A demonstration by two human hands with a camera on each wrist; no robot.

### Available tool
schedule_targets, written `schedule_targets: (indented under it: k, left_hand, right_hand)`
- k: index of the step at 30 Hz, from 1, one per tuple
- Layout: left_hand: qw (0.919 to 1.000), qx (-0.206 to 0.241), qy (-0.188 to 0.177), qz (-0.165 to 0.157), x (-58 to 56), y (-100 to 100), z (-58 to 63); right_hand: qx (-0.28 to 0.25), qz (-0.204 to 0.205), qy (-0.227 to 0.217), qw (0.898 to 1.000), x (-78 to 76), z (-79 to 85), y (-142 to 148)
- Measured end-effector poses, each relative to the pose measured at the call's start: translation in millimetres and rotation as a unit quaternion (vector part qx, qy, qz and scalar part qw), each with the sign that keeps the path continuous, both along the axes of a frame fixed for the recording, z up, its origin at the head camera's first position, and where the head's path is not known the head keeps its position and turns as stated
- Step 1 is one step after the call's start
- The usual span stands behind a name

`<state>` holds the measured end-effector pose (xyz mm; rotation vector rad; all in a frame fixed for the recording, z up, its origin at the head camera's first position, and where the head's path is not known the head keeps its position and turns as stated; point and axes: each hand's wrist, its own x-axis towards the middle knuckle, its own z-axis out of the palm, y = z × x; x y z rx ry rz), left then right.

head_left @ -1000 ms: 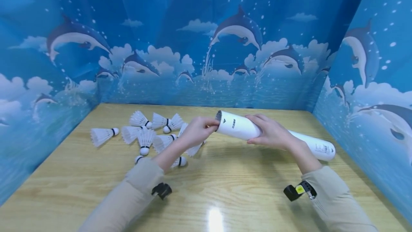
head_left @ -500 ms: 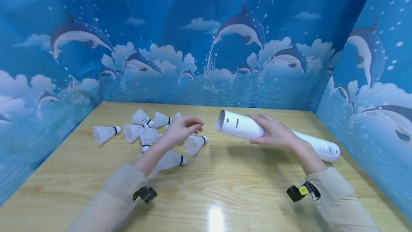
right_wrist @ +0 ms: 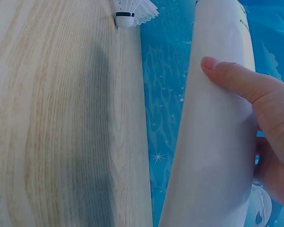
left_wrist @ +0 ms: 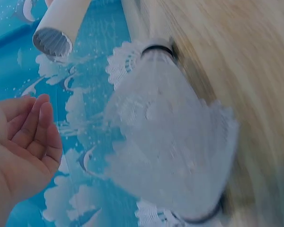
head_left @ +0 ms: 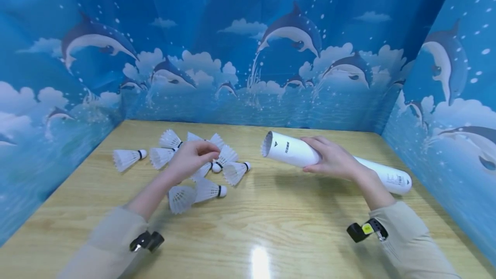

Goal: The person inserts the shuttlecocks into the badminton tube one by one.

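- Shuttlecocks [head_left: 234, 172] lie on the worktop [head_left: 294, 227] around my left hand [head_left: 193, 156] (nearer; fingers loosely curled, holding nothing).
- Tube [head_left: 292, 150], gripped by my right hand [head_left: 331, 158], slants lengthwise, mouth leftward, toward them.

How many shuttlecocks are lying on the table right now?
10 visible in the head view: one alone far left, two between it and the left hand, two beyond that hand, three near its right side, two nearer the front. The hand may hide more.
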<state>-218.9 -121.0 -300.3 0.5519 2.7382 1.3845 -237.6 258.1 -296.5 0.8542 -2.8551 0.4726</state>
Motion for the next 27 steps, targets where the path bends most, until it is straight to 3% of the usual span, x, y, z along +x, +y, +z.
schedule_targets:
  k: [5, 12, 27]
  left_hand:
    - [0.9989, -0.042, 0.015, 0.016, 5.6, -20, -4.1]
    - [0.9971, -0.072, 0.020, 0.012, 12.0, -39, -11.7]
    - [0.9959, -0.089, -0.016, 0.010, 21.0, -42, -29.7]
  right_hand:
    - [0.001, 0.003, 0.001, 1.000, -0.5, -0.8, 1]
    - [0.001, 0.000, -0.004, 1.000, 0.4, -0.6, 3]
    - [0.013, -0.003, -0.002, 1.000, 0.6, -1.2, 2]
